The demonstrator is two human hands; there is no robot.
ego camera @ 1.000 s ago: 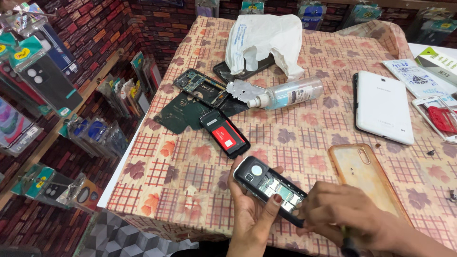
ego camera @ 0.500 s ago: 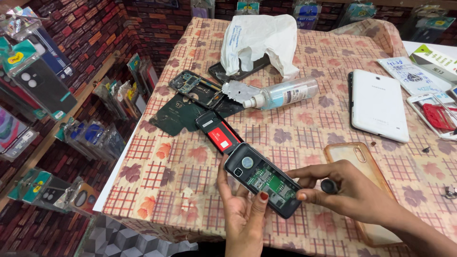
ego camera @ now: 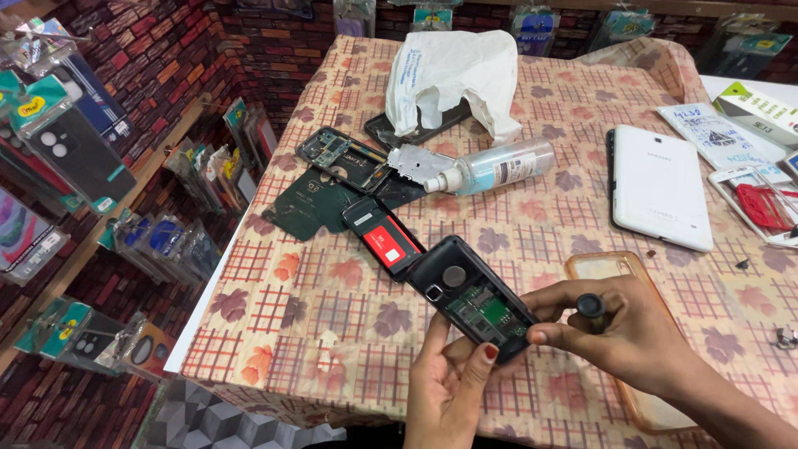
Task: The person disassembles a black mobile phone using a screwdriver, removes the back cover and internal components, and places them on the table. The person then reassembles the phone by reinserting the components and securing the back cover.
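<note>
My left hand [ego camera: 453,387] holds a small black phone [ego camera: 470,293] from below, its back cover off and the circuit board showing. My right hand [ego camera: 619,337] grips a black-handled tool [ego camera: 590,306] and its fingertips touch the phone's lower end. Just beyond the phone lies a black phone part with a red battery [ego camera: 384,237] on the patterned tablecloth [ego camera: 291,299]. A clear amber phone case [ego camera: 603,270] lies under my right hand.
Farther back are an opened phone frame [ego camera: 337,156], a dark cover [ego camera: 312,204], a clear spray bottle [ego camera: 495,166] and a white plastic bag [ego camera: 453,75]. A white tablet [ego camera: 657,187] lies on the right. Hanging packaged accessories [ego camera: 66,158] line the brick wall left.
The phone has been raised and carried farther over the table. My right hand has come off the phone's face and now holds the tool beside its lower end.
</note>
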